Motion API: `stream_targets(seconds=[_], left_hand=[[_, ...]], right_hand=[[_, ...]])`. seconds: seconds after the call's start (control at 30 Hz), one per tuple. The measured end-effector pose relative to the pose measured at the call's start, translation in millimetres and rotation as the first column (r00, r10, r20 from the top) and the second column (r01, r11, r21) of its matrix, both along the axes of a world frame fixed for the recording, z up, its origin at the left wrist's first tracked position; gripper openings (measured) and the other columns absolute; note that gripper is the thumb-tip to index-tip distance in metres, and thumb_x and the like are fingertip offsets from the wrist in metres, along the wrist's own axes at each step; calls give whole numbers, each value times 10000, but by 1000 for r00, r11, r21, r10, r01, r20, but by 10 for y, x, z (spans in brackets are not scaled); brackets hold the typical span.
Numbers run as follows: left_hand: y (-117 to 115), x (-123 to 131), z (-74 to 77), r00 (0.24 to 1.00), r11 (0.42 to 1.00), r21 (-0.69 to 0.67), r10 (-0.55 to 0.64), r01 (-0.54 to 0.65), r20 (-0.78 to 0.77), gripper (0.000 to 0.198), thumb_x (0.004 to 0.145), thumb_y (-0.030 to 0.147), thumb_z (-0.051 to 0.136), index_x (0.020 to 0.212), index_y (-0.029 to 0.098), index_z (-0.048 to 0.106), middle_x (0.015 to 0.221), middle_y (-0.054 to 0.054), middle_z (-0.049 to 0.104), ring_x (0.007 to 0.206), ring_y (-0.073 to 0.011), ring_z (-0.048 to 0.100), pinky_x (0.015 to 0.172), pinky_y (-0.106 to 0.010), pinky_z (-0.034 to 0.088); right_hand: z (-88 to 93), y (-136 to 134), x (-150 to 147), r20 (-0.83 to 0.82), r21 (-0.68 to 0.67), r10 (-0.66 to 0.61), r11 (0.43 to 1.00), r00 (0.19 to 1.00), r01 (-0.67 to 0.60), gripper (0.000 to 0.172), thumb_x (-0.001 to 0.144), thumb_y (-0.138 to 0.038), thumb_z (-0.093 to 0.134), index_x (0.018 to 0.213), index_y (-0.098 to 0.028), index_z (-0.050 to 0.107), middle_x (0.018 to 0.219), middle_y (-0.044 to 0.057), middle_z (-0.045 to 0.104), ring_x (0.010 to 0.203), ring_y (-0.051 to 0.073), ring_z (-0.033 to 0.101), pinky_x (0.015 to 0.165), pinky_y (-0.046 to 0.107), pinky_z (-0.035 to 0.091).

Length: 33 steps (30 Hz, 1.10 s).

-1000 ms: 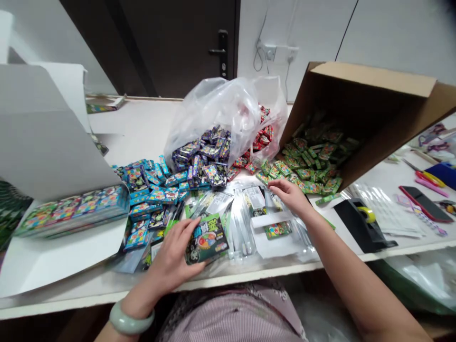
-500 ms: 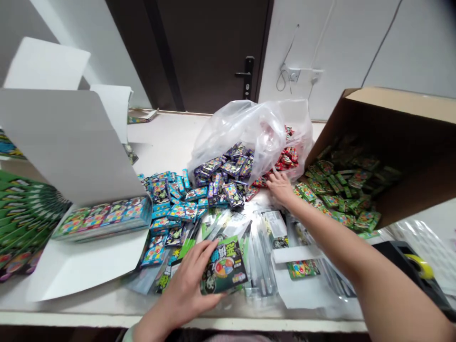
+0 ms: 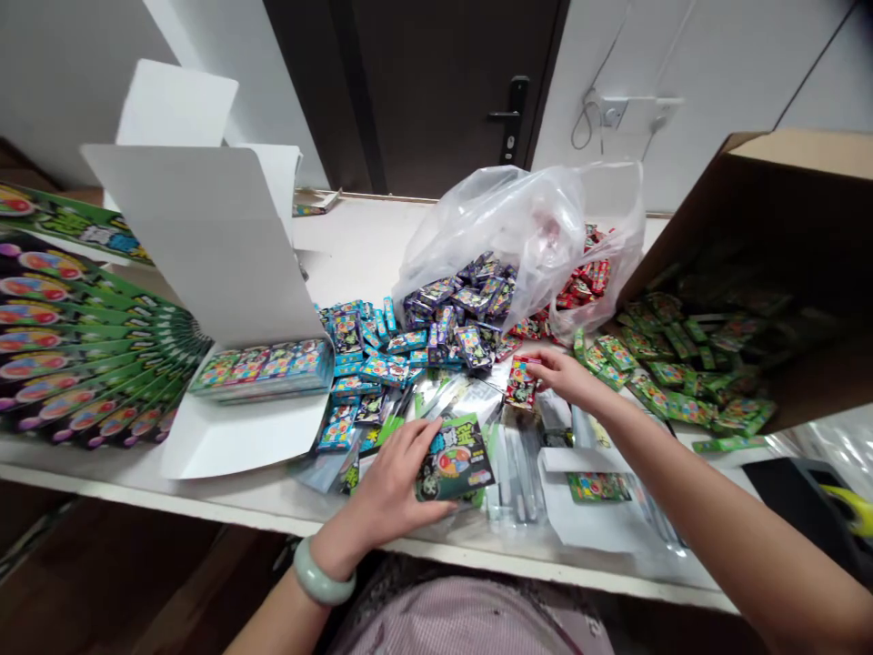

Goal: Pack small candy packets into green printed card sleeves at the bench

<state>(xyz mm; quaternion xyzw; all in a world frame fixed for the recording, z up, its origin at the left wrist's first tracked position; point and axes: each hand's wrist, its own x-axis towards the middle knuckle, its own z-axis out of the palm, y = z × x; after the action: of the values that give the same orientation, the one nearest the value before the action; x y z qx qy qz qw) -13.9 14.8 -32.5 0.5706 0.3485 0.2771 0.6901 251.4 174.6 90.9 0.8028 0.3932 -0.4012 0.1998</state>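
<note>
My left hand point(image 3: 402, 473) is closed around a flat black-and-green printed packet point(image 3: 456, 458), low over the front of the table. Between the fingertips of my right hand point(image 3: 560, 375) is a small red candy box point(image 3: 523, 382), held above clear plastic sleeves point(image 3: 515, 464). Behind it lie small purple boxes point(image 3: 470, 305) and more red boxes point(image 3: 583, 284), partly in a clear plastic bag point(image 3: 491, 214). Blue boxes point(image 3: 388, 366) are heaped left of the purple ones. Green boxes point(image 3: 682, 364) spill from a tipped cardboard carton point(image 3: 811, 300) on the right.
An open white display box point(image 3: 245, 437) with rows of small boxes stands at left, beside fanned green printed cards point(image 3: 102, 355). A white paper sheet point(image 3: 587, 523) with a green packet lies near the front edge. A black-and-yellow object point(image 3: 811, 509) sits at right.
My right hand has drawn back from the red pile towards me, now with one red box in its fingers. My left hand still holds the packet. The camera view has shifted.
</note>
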Motion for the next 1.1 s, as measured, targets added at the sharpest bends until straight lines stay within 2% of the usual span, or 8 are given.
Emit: stream_targets(seconds=[0.23, 0.43, 0.57, 0.63, 0.73, 0.83, 0.93, 1.1], left_hand=[[-28, -24, -34, 1000, 1000, -13, 23, -24, -10, 999, 698, 406, 779, 1502, 253, 207, 1379, -149, 436, 1267, -359, 448, 1034, -550, 433], [-41, 9, -44, 1000, 1000, -18, 11, -11, 2, 991, 702, 412, 781, 1498, 236, 217, 1366, -157, 427, 1258, -362, 441, 1032, -552, 425], [-24, 60, -54, 999, 1000, -5, 24, -24, -24, 1000, 698, 417, 784, 1496, 210, 217, 1350, -171, 422, 1250, -363, 431, 1035, -555, 411], [17, 78, -47, 999, 999, 3, 42, -42, -27, 1005, 686, 435, 790, 1489, 194, 236, 1337, -173, 428, 1241, -363, 430, 1039, -553, 402], [94, 79, -24, 998, 998, 16, 64, -64, -27, 1014, 671, 451, 799, 1479, 177, 252, 1327, -173, 427, 1230, -356, 428, 1039, -538, 399], [141, 66, 16, 996, 993, 74, 89, -88, -17, 996, 690, 443, 783, 1481, 176, 240, 1323, -169, 424, 1226, -346, 425, 1041, -524, 393], [132, 82, 69, 994, 983, 144, 111, -113, 21, 979, 715, 447, 761, 1487, 170, 227, 1312, -168, 432, 1216, -339, 435, 1040, -516, 389], [75, 137, 116, 989, 982, 124, 142, -145, 34, 998, 706, 495, 763, 1493, 196, 228, 1313, -169, 431, 1213, -349, 440, 1020, -524, 405]], right_hand=[[85, 15, -60, -44, -7, -210, 978, 977, 210, 276, 730, -401, 671, 912, -194, 655, 775, 22, 652, 650, 122, 574, 483, 192, 455], [126, -79, -56, -83, 11, -303, 952, 949, 305, 294, 708, -419, 687, 915, -216, 637, 804, 9, 642, 660, 115, 571, 527, 211, 484], [164, -123, -207, -117, 16, -340, 939, 933, 344, 330, 725, -454, 675, 954, -223, 620, 865, 13, 634, 689, 117, 576, 550, 223, 497], [197, -157, -359, -145, 39, -308, 948, 940, 316, 336, 735, -456, 675, 970, -224, 612, 881, 15, 633, 700, 125, 576, 552, 233, 504], [272, -223, -589, -147, 79, -175, 979, 974, 188, 301, 751, -428, 674, 954, -213, 618, 863, 20, 637, 663, 125, 559, 526, 237, 488], [354, -284, -723, -150, -13, -41, 999, 988, 40, 244, 787, -388, 646, 942, -200, 652, 812, 25, 642, 611, 115, 532, 498, 232, 448], [384, -331, -759, -156, -120, 55, 990, 986, -75, 211, 808, -357, 633, 942, -199, 672, 744, 15, 631, 585, 111, 512, 487, 230, 413], [326, -390, -773, -92, -47, -2, 999, 996, -3, 292, 714, -345, 725, 910, -190, 574, 827, 19, 634, 591, 107, 533, 493, 234, 419]])
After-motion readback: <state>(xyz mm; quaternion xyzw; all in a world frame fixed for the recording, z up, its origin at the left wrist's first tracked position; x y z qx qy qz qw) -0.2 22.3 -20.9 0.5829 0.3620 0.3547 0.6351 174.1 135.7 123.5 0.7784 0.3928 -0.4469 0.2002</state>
